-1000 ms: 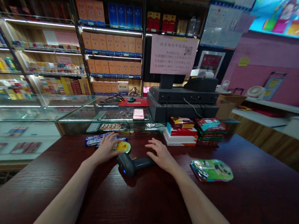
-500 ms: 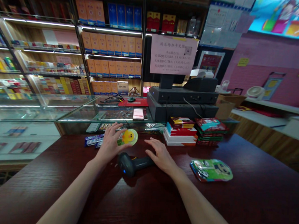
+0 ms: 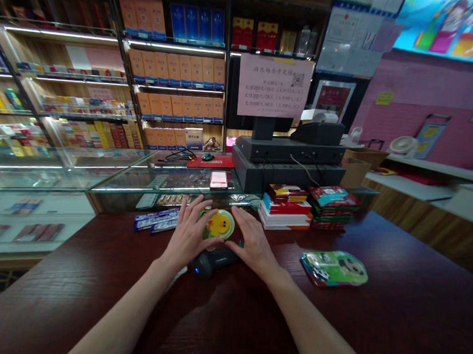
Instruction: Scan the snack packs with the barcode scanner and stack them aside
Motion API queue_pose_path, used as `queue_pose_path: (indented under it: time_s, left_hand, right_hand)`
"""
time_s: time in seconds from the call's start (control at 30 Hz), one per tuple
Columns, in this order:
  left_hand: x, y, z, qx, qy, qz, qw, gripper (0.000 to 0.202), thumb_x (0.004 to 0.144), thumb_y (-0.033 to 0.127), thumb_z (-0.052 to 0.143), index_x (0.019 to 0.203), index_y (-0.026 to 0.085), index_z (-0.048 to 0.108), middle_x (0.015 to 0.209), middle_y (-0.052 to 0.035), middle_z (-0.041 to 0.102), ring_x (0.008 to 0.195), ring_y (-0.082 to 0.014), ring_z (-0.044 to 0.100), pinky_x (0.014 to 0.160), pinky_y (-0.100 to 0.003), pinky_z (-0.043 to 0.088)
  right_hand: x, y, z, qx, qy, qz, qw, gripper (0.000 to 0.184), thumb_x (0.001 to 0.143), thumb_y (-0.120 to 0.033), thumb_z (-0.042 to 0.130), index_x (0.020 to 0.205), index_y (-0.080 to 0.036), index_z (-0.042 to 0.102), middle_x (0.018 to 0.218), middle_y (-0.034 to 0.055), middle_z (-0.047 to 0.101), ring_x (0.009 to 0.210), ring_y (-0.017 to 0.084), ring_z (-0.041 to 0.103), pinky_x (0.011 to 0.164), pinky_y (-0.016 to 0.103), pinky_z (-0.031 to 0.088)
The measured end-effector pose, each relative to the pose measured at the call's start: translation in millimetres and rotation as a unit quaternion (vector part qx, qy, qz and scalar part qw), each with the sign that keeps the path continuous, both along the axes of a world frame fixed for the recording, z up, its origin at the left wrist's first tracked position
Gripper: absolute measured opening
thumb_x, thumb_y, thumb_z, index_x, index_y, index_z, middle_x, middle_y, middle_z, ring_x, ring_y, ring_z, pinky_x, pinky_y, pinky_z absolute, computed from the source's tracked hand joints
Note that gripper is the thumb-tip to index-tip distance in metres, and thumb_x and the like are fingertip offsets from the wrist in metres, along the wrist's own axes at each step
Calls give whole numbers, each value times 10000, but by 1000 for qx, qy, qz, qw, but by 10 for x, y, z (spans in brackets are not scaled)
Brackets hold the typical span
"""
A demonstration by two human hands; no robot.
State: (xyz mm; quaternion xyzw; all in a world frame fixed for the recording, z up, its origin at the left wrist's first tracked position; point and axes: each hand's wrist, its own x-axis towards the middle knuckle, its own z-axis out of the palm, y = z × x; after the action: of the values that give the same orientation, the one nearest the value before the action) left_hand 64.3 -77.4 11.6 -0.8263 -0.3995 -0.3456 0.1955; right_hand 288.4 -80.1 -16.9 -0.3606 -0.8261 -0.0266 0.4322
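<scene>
A green packet with a rounded end and a yellow chick picture (image 3: 218, 224) is held up over the table between my hands. My left hand (image 3: 189, 225) is closed on its left side, thumb below and fingers above. My right hand (image 3: 252, 237) curves around its right end, with fingertips and thumb at the edge. Beneath them, a dark barcode scanner (image 3: 211, 262) with a small blue light lies on the table, partly covered by my hands. Farther right lies a small stack of similar green packets with a panda picture (image 3: 335, 268).
Purple-and-blue slim packets (image 3: 156, 220) lie left of my hands. White and red boxes (image 3: 284, 217) and a pile of red-green packets (image 3: 333, 207) stand along the table's back edge. Behind are a glass counter (image 3: 120, 178) and a dark cash register (image 3: 289, 167).
My left hand has brought the chick packet rightward. My right hand has come off the scanner handle area and moved up to the packet's right end.
</scene>
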Motion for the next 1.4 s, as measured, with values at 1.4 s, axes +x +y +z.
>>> queue_pose_path:
  time_s: [1.4]
  left_hand:
    - [-376,141,-21,-45,-3,-12,999,607,880,416,675,1428,271,457,1411,-99,596,1416,-286,432,1227,-614,126]
  right_hand:
    - [257,50,7,-51,74,26,996,624,912,-319,664,1491,-316,431,1537,81,459,1423,255,422,1192,482,324]
